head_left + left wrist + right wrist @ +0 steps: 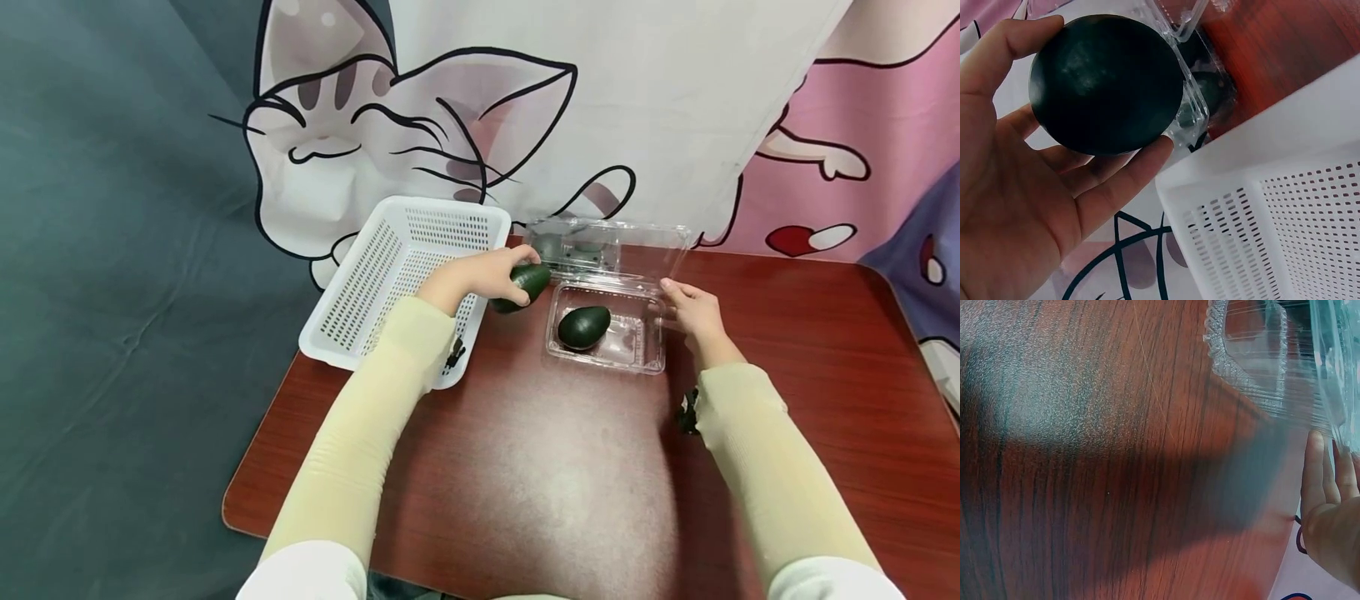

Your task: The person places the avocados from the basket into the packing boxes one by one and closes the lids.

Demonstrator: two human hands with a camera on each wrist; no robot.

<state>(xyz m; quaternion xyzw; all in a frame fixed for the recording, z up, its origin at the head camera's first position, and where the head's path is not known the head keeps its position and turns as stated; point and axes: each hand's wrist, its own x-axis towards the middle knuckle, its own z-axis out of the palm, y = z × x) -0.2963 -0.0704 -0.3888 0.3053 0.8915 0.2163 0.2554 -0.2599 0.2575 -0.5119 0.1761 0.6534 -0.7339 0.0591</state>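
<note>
My left hand point(491, 273) grips a dark green avocado point(531, 283), thumb and fingers spread round it, in the gap between the white basket point(318, 342) and a clear plastic clamshell box point(656, 367). Seen from the left wrist, the avocado point(1107, 84) fills much of the palm side. A second avocado point(584, 327) lies in the left part of the box's base. The box's lid point(645, 250) stands raised at the back. On the right, my right hand point(696, 317) touches the lid's lower corner with straight fingers point(1314, 465).
Dark green shapes point(551, 248) show through the raised lid. The basket, with slotted walls, stands at the table's left edge. A cartoon-print curtain point(675, 108) hangs behind the reddish-brown wooden table point(555, 483).
</note>
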